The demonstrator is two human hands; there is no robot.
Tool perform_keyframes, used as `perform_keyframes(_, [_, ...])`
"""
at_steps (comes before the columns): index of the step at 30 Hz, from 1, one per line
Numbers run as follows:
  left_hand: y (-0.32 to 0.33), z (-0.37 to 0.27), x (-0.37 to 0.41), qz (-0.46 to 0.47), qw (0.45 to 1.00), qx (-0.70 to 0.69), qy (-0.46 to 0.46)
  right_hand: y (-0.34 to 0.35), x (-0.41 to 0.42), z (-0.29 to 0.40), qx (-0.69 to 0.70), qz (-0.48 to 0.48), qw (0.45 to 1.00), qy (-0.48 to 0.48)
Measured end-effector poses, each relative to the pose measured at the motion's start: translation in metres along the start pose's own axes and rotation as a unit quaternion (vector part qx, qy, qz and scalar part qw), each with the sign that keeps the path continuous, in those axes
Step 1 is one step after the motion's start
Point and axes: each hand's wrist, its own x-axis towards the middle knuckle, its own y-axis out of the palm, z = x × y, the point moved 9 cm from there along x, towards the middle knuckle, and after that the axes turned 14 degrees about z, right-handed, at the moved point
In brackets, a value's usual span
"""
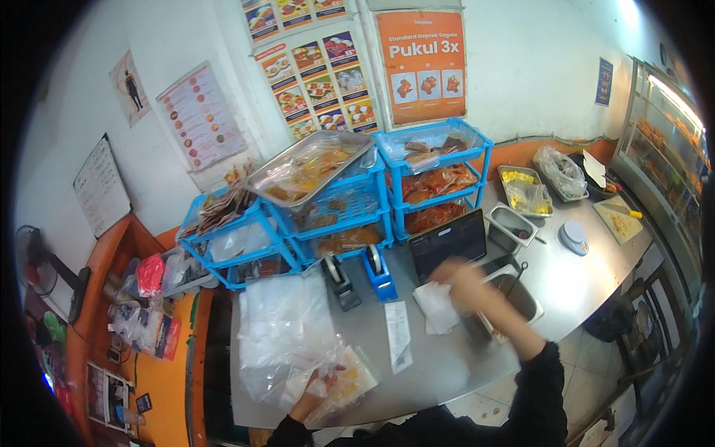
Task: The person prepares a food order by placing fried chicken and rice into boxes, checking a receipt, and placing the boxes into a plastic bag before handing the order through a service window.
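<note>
My left hand (319, 385) is closed around crumpled clear plastic at the front left of the steel table, with a plastic-wrapped pale sheet (354, 380) beside it. Behind it lies a stack of clear plastic bags (285, 318). My right hand (461, 282), blurred, is over a white tissue or cloth (435, 307) in front of a dark tablet (449, 243); its finger shape and whether it grips the tissue cannot be told. Between the hands lies a printed paper slip (397, 335). A black tape dispenser (341, 282) and a blue tape dispenser (379, 274) stand behind the slip.
Blue plastic basket racks (335, 220) with bagged food line the back, with a tilted steel tray (310, 167) on top. To the right are steel containers (511, 223), a round scale (573, 237), a cutting board with a yellow-handled knife (617, 220) and a glass display case (665, 128).
</note>
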Motion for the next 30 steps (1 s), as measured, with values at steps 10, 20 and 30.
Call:
perform_keyframes(10, [0.004,-0.026,0.012,-0.077,0.988,0.052,-0.125,-0.096,-0.026,-0.457,-0.143,-0.021,0.887,0.437])
perform_keyframes(20, [-0.002,0.005,0.001,-0.201,0.971,-0.117,-0.046,-0.108,-0.028,-0.475,-0.333,0.131,0.877,0.322])
perform_keyframes(30, [-0.011,0.012,0.004,-0.224,0.967,-0.118,0.04,-0.17,-0.029,-0.388,-0.029,-0.272,0.939,0.207])
